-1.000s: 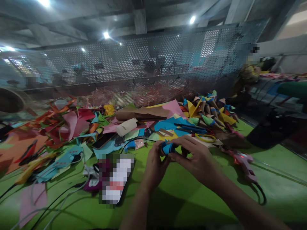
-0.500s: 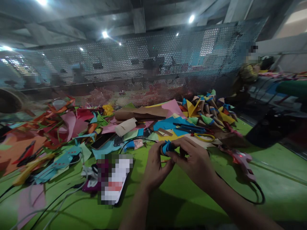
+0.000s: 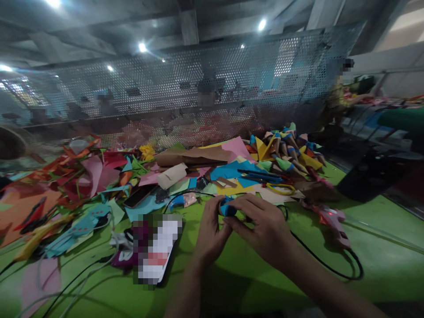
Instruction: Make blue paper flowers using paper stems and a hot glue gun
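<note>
Between my two hands is a small rolled piece of blue paper (image 3: 228, 210), held just above the green table (image 3: 251, 287). My left hand (image 3: 211, 232) curls round its left side, thumb below. From the right, the fingers and thumb of my right hand (image 3: 266, 227) pinch the same roll. Parts of the roll are hidden behind my fingers. To the right of my right hand lies a pink glue gun (image 3: 334, 223) with a small red light and a black cord. Yellow-handled scissors (image 3: 281, 189) rest beyond my right hand.
Colored paper scraps (image 3: 96, 172) heap at the left. Brown paper cones with colored tips (image 3: 291, 152) pile at the back right. A dark phone (image 3: 141, 195) and a blurred-out white device (image 3: 160, 251) lie left, among cables. Behind stands a perforated metal screen (image 3: 172, 97); another person (image 3: 336, 97) is at far right.
The blue roll has turned in my hands, so its smooth side shows more and its jagged top edge less. My right fingers have closed in more tightly round it.
</note>
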A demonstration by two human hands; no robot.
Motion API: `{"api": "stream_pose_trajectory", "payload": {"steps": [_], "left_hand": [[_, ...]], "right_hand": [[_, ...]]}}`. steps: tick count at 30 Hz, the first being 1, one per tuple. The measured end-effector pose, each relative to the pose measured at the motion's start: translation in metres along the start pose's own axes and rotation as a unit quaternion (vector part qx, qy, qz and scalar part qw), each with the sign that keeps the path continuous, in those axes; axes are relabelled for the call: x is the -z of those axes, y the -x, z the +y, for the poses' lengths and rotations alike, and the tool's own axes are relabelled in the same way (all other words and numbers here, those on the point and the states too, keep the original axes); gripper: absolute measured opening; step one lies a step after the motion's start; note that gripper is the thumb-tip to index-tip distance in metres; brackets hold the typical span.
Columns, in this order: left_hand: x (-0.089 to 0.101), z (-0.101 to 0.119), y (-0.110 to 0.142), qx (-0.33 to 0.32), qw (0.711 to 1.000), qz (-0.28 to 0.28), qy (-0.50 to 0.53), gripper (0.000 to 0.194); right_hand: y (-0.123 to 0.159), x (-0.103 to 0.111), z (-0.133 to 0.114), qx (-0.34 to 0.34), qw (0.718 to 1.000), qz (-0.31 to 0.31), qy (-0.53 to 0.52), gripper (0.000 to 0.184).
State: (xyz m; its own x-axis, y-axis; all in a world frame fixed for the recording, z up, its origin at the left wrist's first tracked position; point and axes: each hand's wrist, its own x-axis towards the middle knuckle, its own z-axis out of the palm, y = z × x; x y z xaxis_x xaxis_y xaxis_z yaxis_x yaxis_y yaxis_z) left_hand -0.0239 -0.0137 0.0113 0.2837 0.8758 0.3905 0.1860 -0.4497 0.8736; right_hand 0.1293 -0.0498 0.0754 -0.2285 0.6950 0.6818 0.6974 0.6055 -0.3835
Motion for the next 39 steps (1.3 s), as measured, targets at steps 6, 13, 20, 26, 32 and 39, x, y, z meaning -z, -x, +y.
{"api": "stream_pose_trajectory", "payload": {"steps": [6,13,20,26,32,39], "left_hand": [[-0.001,0.003,0.000,-0.009,0.999,0.015,-0.044,0.041],[-0.003,0.003,-0.001,-0.024,0.994,0.041,-0.096,0.036],[-0.004,0.003,-0.002,-0.037,0.989,0.054,-0.133,0.035],[-0.003,0.002,-0.002,-0.047,0.990,0.061,-0.115,0.033],[-0.002,-0.001,-0.003,-0.021,0.987,0.067,-0.148,0.033],[-0.002,-0.003,-0.001,-0.023,0.991,0.081,-0.101,0.037]], "right_hand": [[0.001,-0.002,0.000,-0.015,0.999,0.014,0.038,0.008],[-0.003,-0.008,0.000,-0.037,0.996,0.047,0.063,0.018],[-0.003,-0.012,-0.004,-0.030,0.994,0.049,0.091,0.025],[-0.005,-0.010,-0.007,0.002,0.995,0.044,0.094,0.020],[-0.004,-0.011,-0.009,0.018,0.993,0.039,0.106,0.019],[-0.002,-0.008,-0.010,0.023,0.996,0.006,0.086,0.011]]}}
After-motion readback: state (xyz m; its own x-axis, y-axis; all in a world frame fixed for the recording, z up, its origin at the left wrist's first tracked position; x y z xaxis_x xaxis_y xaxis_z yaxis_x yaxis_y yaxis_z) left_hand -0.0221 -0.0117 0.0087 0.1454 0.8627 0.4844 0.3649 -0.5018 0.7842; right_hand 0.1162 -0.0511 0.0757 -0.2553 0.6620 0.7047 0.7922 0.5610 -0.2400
